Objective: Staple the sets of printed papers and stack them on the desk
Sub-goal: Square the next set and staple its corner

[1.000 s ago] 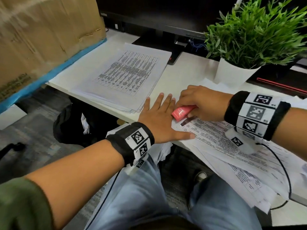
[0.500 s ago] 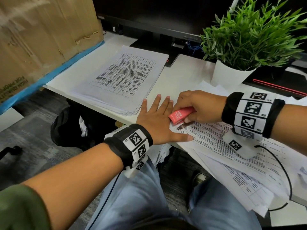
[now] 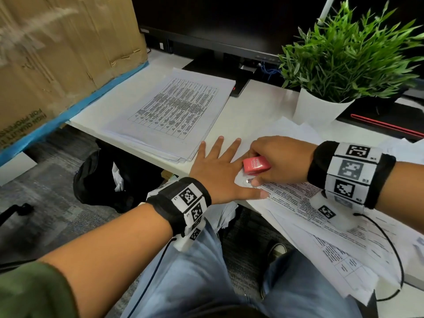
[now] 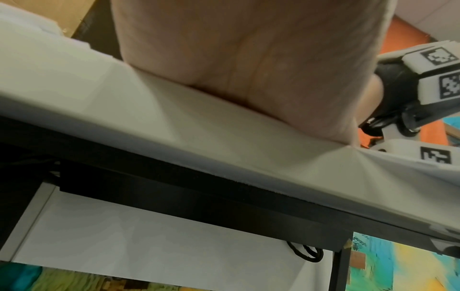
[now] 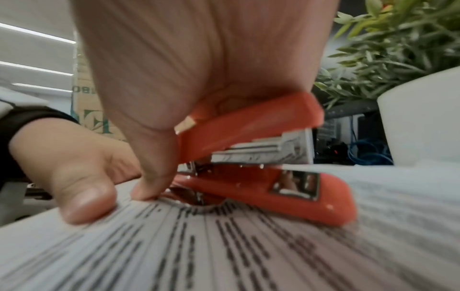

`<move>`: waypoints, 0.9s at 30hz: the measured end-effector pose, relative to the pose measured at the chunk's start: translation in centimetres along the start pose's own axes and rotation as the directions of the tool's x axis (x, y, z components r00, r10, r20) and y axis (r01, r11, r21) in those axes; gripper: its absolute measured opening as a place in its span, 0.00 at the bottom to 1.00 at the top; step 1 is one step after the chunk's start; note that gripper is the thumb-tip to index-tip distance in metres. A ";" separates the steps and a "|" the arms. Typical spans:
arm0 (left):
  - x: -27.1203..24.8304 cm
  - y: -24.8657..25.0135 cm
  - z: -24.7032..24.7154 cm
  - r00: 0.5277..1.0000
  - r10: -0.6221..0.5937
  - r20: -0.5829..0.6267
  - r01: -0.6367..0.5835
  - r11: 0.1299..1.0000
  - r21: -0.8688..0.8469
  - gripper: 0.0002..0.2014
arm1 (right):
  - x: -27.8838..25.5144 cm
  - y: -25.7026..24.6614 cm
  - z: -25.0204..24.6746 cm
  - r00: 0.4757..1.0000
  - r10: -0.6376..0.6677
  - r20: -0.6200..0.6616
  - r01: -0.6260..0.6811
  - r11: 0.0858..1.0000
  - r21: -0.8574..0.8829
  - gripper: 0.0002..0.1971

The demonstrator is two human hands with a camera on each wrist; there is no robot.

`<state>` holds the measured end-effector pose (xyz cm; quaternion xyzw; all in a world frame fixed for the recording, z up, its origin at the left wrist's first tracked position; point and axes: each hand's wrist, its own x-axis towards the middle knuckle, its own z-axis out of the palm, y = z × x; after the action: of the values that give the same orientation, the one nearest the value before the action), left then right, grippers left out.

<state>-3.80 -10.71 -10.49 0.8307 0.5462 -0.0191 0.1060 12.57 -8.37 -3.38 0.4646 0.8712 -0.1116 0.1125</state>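
A small red stapler (image 3: 255, 165) (image 5: 261, 157) sits at the corner of a printed paper set (image 3: 298, 198) (image 5: 224, 246) near the desk's front edge. My right hand (image 3: 277, 161) grips the stapler from above, thumb tip touching the paper. In the right wrist view the stapler's mouth stands slightly apart. My left hand (image 3: 220, 171) lies flat with straight, spread fingers, its thumb (image 5: 82, 196) pressing the paper beside the stapler. Its palm (image 4: 248, 59) rests on the desk edge. A neat stack of table-printed papers (image 3: 174, 111) lies to the left.
A potted green plant (image 3: 339, 65) in a white pot stands behind my right hand. A monitor (image 3: 218, 26) stands at the back and a cardboard box (image 3: 57, 49) at the left. Loose sheets (image 3: 344, 260) overhang the white desk (image 3: 252, 111) at the right. A black bag (image 3: 103, 180) sits on the floor.
The stapler's rear has swung toward my left hand, with its red top more in view. My left hand stays flat on the paper. The camera has shifted slightly.
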 end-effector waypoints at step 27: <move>0.1 0.4 -0.7 0.994 -0.006 0.114 -0.002 0.998 0.068 0.54 | -1.2 -0.4 0.5 0.773 -0.614 -0.159 0.445 0.704 -0.554 0.13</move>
<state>-3.47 -10.65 -9.80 0.8310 0.5390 -0.0852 0.1084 12.91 -9.72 -3.41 0.1579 0.9731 0.1628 0.0393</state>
